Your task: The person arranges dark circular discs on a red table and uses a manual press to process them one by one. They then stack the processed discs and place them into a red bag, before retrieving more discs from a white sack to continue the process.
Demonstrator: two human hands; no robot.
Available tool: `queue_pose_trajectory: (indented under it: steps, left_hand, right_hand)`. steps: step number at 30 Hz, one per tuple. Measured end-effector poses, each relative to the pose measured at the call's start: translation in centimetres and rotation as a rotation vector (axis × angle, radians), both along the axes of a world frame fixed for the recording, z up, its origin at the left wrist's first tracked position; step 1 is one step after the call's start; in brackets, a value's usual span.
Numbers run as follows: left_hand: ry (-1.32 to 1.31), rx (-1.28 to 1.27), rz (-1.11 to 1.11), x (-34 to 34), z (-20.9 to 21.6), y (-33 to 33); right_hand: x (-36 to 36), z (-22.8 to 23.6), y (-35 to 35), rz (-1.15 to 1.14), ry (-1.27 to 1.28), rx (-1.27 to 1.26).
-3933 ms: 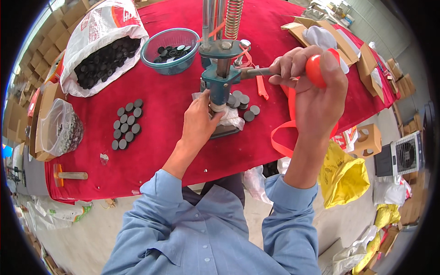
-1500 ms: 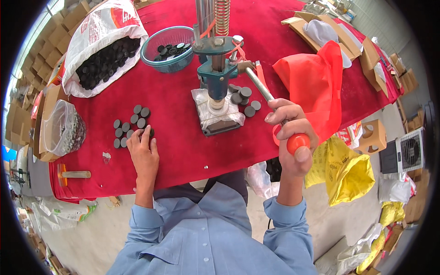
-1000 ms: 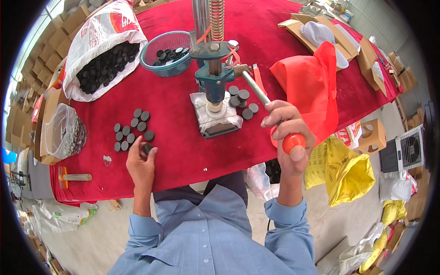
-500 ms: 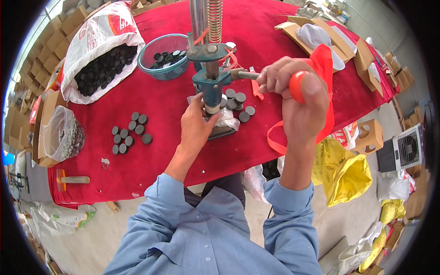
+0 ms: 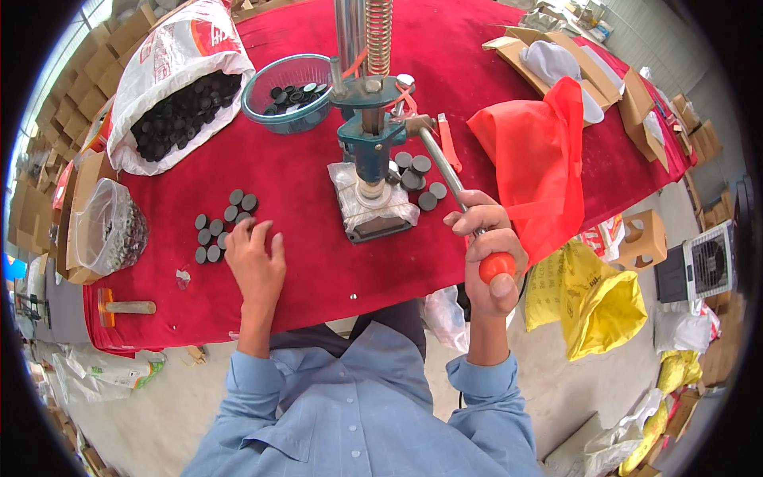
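Matte dark discs [image 5: 212, 235], grouped toward our bench's [image 5: 306, 187] near-left corner; left hand [image 5: 258, 266] arched beside, grip hidden; right hand [image 5: 491, 246], fingers clenched round steel lever [image 5: 440, 157]

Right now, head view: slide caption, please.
Right hand grips a red-knobbed press lever; open left hand beside dark discs on red cloth.

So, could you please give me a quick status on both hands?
Left hand at the dark discs; grip on any hidden. Right hand closed around the press lever, by red knob. Red fabric lies right of it, not visibly blocking.
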State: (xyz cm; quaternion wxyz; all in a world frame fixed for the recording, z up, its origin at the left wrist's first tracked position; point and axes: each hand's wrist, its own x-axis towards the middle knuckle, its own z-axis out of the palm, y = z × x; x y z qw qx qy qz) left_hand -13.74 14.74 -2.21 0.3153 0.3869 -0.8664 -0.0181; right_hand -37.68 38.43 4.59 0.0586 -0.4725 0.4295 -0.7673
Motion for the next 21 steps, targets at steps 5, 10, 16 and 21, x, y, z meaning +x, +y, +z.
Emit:
queue_pose_trajectory:
  steps: [5, 10, 16, 21]
  left_hand:
    - [0.128, 0.108, -0.1, 2.6, -1.8, -0.9]
    - [0.286, 0.344, -0.175, 0.4, -0.6, -1.1]
    - [0.421, 0.492, -0.41, -9.4, 1.7, 2.3]
    - [0.361, 0.437, -0.448, -13.9, 1.3, 3.1]
  right_hand:
    - [-0.4, 1.4, 0.2, -0.019, 0.037, 0.03]
    - [-2.2, 5.6, -1.0, 0.023, 0.161, 0.045]
    - [-4.5, 11.4, -3.8, 0.08, 0.141, 0.093]
    - [-4.7, 12.7, -4.1, 0.1, 0.114, 0.172]
